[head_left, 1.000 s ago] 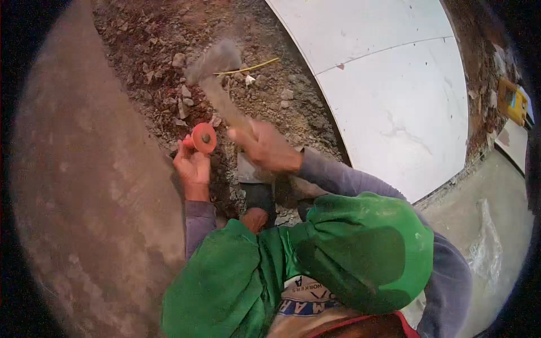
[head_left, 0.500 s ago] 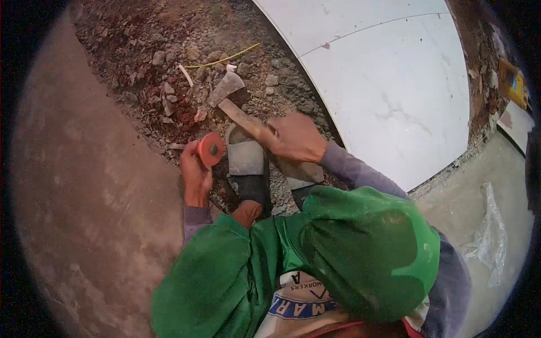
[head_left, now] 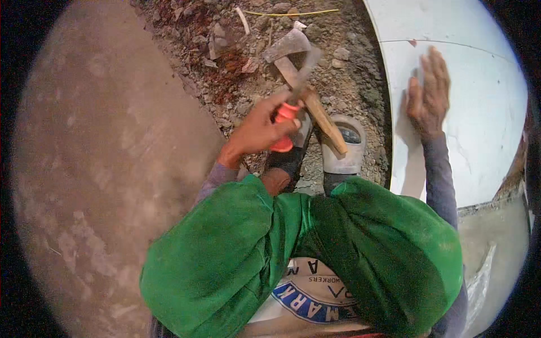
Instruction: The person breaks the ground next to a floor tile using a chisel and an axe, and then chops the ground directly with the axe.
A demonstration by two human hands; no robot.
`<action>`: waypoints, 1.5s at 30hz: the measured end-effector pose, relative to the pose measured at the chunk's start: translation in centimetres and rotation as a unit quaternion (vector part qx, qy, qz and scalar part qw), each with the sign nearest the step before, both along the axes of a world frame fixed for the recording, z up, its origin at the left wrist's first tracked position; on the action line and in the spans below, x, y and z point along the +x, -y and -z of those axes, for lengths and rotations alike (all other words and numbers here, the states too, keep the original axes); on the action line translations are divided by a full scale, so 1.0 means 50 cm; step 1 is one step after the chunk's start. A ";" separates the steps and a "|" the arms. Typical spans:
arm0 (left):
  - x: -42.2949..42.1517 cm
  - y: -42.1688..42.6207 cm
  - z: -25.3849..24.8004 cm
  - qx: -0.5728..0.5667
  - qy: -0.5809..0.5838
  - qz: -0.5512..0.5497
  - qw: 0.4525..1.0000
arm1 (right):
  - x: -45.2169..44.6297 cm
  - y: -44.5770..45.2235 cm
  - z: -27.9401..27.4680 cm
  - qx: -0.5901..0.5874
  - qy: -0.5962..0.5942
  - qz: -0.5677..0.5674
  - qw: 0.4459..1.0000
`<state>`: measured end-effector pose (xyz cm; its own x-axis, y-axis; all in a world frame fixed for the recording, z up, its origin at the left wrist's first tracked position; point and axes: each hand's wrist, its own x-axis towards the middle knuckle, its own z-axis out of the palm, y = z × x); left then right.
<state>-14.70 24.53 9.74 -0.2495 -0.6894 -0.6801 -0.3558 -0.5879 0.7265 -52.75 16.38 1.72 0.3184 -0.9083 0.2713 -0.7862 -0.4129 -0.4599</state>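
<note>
My left hand [head_left: 260, 127] is closed around the red grip of a chisel [head_left: 285, 118] with a round red hand guard. Its metal blade points up and away, blurred by motion. Under the blade lies a hatchet [head_left: 327, 123], its wooden handle slanting toward my right shoe and its worn metal head resting on the rubble. Over the white marbled tile [head_left: 468, 135], my right hand [head_left: 431, 96] is open, fingers stretched forward, holding nothing. Whether its palm touches the tile, I cannot tell.
Broken rubble and soil [head_left: 360, 73] fill the strip under my shoes [head_left: 342, 163]. A yellow strand [head_left: 293, 13] and a short white piece [head_left: 243, 21] lie at the far end. Bare concrete [head_left: 112, 141] is on the left, clear plastic [head_left: 480, 284] at lower right.
My right hand has let go of the hatchet and moved right over the tile. The hatchet now rests on the ground. My left hand has turned the chisel, so its blade shows.
</note>
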 end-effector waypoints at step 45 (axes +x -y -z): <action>0.108 0.061 0.129 0.012 0.402 -0.169 0.900 | 0.022 0.056 -0.044 0.016 -0.167 0.195 0.966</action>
<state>-9.30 21.48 3.30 0.5511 -0.6165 -0.5623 -0.5590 -0.7731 0.2996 -51.65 13.60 3.92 0.0143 -0.9829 0.1833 -0.9859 -0.0444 -0.1610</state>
